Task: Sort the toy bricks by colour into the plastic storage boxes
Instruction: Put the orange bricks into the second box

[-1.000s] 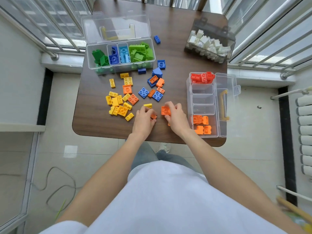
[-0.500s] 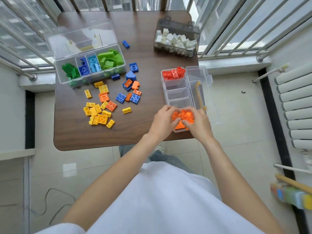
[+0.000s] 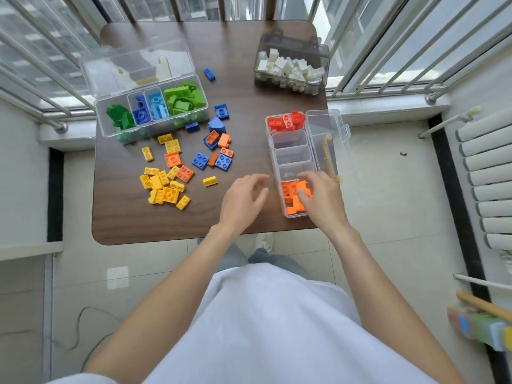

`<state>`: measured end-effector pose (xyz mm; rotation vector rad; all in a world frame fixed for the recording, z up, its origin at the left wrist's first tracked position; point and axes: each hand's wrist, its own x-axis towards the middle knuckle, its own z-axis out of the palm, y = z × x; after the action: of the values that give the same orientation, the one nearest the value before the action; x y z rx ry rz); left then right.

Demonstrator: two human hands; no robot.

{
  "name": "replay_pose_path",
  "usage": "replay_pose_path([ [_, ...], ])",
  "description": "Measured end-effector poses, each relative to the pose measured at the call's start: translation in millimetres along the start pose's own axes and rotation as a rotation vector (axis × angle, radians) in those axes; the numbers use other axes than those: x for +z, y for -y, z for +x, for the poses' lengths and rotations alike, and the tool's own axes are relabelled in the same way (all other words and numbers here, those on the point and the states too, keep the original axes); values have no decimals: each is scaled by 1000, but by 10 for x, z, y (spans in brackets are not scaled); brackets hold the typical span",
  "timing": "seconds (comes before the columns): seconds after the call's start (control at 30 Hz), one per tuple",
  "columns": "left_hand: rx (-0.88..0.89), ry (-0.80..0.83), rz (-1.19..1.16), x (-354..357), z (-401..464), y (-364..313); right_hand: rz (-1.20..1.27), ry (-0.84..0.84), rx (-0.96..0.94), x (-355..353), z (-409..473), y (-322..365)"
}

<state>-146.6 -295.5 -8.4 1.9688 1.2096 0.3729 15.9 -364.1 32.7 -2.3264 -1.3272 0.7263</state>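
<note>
hovering over the worktop (image 3: 133,217), the left hand (image 3: 242,202) is spread and empty; right hand (image 3: 318,198), fingers loose, touches orange bricks (image 3: 289,189) in the clear box (image 3: 293,145); loose yellow bricks (image 3: 163,187) lie well left.

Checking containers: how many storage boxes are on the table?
3: green-and-blue box far left, dark box of white bricks far right, red-and-orange box near right, under the right hand.

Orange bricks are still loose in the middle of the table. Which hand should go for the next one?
Left. The left hand hangs open over bare table, nearer the loose orange bricks. The right hand is over the box's orange compartment, farther away.
</note>
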Motion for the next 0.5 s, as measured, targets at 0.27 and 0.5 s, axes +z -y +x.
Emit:
replay_pose_path([
  [0.27, -283, -186, 146, -698, 52, 856, -37, 174, -366, 600, 620, 810],
  [0.5, -407, -6, 433, -911, 378, 1218, -300, 314, -341, 1086, 1352, 1005],
])
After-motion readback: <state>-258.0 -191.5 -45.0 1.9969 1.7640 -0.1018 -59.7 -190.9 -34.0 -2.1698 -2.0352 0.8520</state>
